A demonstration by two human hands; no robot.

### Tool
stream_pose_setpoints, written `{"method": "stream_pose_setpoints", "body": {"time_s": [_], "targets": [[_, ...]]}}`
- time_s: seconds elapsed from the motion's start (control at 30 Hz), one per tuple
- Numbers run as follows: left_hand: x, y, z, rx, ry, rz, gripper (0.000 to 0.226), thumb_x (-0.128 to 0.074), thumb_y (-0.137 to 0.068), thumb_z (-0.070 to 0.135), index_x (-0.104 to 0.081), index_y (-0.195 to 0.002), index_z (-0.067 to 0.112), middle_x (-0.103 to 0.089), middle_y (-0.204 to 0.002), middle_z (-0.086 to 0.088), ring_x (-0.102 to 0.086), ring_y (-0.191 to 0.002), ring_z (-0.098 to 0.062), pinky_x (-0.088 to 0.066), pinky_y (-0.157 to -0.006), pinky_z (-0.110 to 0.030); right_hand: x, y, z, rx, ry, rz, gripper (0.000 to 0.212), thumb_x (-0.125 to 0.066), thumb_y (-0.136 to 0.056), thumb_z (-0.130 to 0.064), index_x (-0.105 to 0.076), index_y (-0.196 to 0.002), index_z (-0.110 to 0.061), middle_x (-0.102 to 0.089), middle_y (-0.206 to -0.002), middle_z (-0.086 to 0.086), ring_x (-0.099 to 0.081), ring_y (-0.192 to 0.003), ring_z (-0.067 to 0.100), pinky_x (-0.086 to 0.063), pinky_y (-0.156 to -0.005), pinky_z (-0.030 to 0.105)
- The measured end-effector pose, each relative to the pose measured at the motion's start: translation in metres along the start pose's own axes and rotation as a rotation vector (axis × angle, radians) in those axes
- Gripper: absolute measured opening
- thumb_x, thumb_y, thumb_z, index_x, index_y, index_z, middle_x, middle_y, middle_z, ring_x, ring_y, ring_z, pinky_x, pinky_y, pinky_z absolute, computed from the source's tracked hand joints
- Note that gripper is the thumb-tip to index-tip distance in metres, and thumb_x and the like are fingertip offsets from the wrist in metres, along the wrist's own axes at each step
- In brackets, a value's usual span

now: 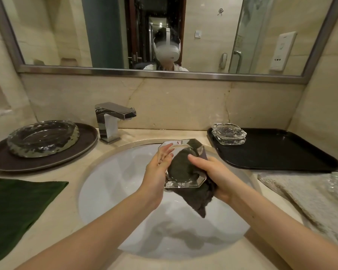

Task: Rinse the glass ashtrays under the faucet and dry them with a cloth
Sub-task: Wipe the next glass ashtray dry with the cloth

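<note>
Octagonal clear-glass ashtray point(183, 166): being held tilted over the white oval sink point(113, 172). Left hand point(157, 168) is cupping its left rim, fingers extended flat against the glass. Right hand point(213, 174) is pressing a dark, nubby cloth point(189, 190) into the bowl, fingers clasping cloth and rim. Angular chrome faucet point(113, 121): behind the sink, left. Round faceted glass dish point(43, 138): left of the sink, on a brown round tray point(86, 141). Two stacked glass ashtrays point(228, 133): right of the sink, on a black rectangular tray point(281, 149). Counter point(66, 211): beige stone.
</note>
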State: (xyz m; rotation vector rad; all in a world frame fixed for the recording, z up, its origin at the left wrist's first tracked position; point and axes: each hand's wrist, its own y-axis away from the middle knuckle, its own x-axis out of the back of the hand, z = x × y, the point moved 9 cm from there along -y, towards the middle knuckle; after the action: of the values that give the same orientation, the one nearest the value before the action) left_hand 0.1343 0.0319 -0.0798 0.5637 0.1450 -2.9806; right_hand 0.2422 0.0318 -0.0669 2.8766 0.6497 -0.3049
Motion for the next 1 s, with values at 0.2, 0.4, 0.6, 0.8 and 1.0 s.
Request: {"method": "stream_pose_setpoints", "body": {"time_s": [0.2, 0.4, 0.6, 0.8, 1.0], "targets": [[0.012, 0.001, 0.006, -0.056, -0.499, 0.100, 0.038, -0.056, -0.091, 0.001, -0.051, -0.119, 0.026, -0.056, -0.121, -0.001, -0.055, -0.106, -0.016, -0.044, -0.078, -0.020, 0.028, -0.003, -0.029, 0.161, 0.786, 0.218, 0.004, -0.064, -0.086, -0.019, -0.061, -0.086, -0.016, -0.065, -0.082, 0.002, -0.064, -0.082, 0.018, -0.052, -0.070, 0.025], [-0.007, 0.004, -0.005, 0.039, -0.760, -0.169, 0.020, -0.053, -0.093, 0.033, -0.060, -0.098, 0.015, -0.068, -0.069, 0.002, -0.059, -0.052, -0.007, -0.039, -0.045, -0.013, 0.019, -0.005, -0.018, 0.101, 0.973, 0.080, 0.017, -0.075, -0.075, -0.024, -0.061, -0.075, -0.015, -0.059, -0.067, -0.001, -0.057, -0.063, 0.012, -0.043, -0.055, 0.018], [0.010, 0.001, 0.001, -0.003, -0.619, 0.092, 0.016, -0.044, -0.098, 0.030, -0.055, -0.090, 0.022, -0.061, -0.061, 0.000, -0.053, -0.045, -0.008, -0.038, -0.042, -0.011, 0.023, -0.003, -0.014, 0.173, 0.256, 0.228, 0.009, -0.061, -0.088, -0.020, -0.063, -0.091, -0.012, -0.067, -0.085, 0.008, -0.064, -0.082, 0.021, -0.053, -0.068, 0.023], [0.049, 0.000, 0.022, -0.047, -0.497, 0.460, 0.030, -0.039, -0.100, 0.034, -0.055, -0.091, 0.010, -0.055, -0.069, 0.001, -0.049, -0.061, -0.011, -0.037, -0.059, -0.027, -0.027, 0.006, 0.030, -0.138, -0.307, 0.001, 0.041, -0.039, -0.098, -0.036, -0.062, -0.106, -0.003, -0.073, -0.093, 0.011, -0.069, -0.083, 0.021, -0.055, -0.079, 0.032], [0.044, -0.004, 0.015, 0.002, -0.401, 0.358, 0.026, -0.044, -0.098, 0.034, -0.054, -0.084, 0.014, -0.052, -0.074, 0.002, -0.045, -0.066, -0.013, -0.038, -0.063, -0.026, -0.003, -0.006, 0.021, -0.012, -0.268, 0.134, 0.028, -0.044, -0.098, -0.023, -0.059, -0.109, -0.003, -0.069, -0.100, 0.016, -0.067, -0.087, 0.026, -0.057, -0.074, 0.036]]}}
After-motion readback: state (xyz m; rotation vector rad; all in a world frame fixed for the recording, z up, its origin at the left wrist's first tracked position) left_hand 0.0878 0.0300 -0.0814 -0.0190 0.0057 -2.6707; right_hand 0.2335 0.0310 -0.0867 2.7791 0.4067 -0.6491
